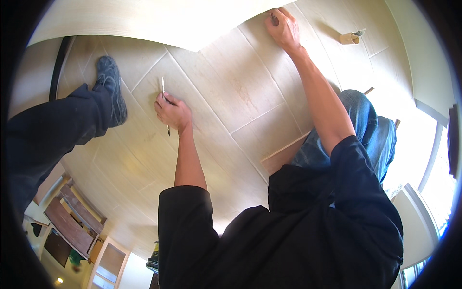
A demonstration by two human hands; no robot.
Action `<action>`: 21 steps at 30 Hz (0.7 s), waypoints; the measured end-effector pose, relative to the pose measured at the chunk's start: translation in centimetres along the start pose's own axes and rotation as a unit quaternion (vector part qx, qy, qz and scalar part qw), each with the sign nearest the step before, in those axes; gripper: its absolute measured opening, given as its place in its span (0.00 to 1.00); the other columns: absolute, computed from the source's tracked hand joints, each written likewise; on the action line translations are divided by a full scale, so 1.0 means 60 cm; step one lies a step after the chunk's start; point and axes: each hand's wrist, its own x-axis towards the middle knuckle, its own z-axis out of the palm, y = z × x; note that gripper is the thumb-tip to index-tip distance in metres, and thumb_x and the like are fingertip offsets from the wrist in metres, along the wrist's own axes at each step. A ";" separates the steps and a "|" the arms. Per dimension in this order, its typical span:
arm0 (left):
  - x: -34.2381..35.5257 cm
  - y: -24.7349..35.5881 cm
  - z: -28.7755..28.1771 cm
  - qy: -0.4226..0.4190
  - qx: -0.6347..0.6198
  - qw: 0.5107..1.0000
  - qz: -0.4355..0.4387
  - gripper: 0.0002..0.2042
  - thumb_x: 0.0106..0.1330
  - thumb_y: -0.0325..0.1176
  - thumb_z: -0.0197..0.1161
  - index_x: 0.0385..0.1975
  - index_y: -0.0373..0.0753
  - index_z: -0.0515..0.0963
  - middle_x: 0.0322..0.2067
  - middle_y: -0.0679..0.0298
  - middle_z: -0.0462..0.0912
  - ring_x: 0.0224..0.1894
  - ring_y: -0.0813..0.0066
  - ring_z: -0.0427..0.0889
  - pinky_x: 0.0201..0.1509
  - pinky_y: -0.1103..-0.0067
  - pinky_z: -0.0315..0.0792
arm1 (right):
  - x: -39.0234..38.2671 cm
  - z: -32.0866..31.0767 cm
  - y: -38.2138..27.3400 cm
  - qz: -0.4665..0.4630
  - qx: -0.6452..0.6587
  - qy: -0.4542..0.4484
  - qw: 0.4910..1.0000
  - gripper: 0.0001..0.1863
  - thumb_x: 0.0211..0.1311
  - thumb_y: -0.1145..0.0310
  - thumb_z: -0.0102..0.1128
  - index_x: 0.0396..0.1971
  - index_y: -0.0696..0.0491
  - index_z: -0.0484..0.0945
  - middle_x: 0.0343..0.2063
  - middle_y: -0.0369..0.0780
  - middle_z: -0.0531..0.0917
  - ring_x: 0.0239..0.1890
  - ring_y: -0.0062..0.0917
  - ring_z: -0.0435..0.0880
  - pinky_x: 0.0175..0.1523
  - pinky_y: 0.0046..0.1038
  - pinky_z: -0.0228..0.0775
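Note:
My left hand (174,111) is closed around a slim tool (163,83), thin and pale at its upper end and dark where it comes out below the fist. It is held over the beige tiled floor (231,96). Farther off to the right, my right hand (285,32) is closed close to the edge of a large pale panel (144,21). Something small and dark shows between its fingers, too hidden to name. A small cream cup (349,38) with a grey-tipped item in it stands on the floor to the right of that hand.
A leg in dark trousers (62,118) with a grey-blue shoe (109,82) stands at the left. Legs in blue jeans (358,115) are at the right, beside a low wooden board (284,155). Wooden furniture (72,221) stands lower left. A pale wall (428,53) borders the right.

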 end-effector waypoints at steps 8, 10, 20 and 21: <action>0.000 0.000 0.002 -0.009 0.001 1.000 -0.021 0.15 0.77 0.42 0.52 0.51 0.39 0.78 0.47 0.55 0.80 0.45 0.47 0.80 0.50 0.58 0.71 | -0.004 0.009 0.015 -0.046 -0.014 0.001 0.999 0.14 0.58 0.68 0.65 0.44 0.51 0.88 0.42 0.43 0.86 0.37 0.37 0.88 0.45 0.36 0.81; 0.000 0.001 0.001 -0.011 0.002 1.000 -0.022 0.15 0.77 0.42 0.52 0.51 0.39 0.78 0.47 0.54 0.80 0.45 0.47 0.80 0.50 0.58 0.71 | -0.002 0.008 0.017 -0.049 -0.032 -0.015 0.998 0.14 0.58 0.67 0.66 0.44 0.51 0.88 0.42 0.43 0.86 0.37 0.37 0.88 0.44 0.36 0.81; 0.000 0.002 0.000 0.006 -0.003 1.000 -0.003 0.14 0.76 0.41 0.53 0.49 0.38 0.79 0.45 0.53 0.81 0.44 0.47 0.80 0.49 0.57 0.71 | -0.001 0.000 -0.003 -0.001 0.003 0.005 1.000 0.13 0.57 0.66 0.67 0.41 0.54 0.88 0.40 0.43 0.87 0.37 0.39 0.88 0.44 0.37 0.80; 0.000 0.002 0.001 0.006 -0.001 1.000 -0.004 0.14 0.76 0.41 0.53 0.49 0.38 0.79 0.45 0.53 0.81 0.44 0.47 0.80 0.49 0.57 0.71 | 0.000 0.003 -0.006 0.004 -0.004 0.013 1.000 0.13 0.57 0.66 0.68 0.40 0.54 0.88 0.40 0.43 0.87 0.37 0.40 0.88 0.44 0.38 0.80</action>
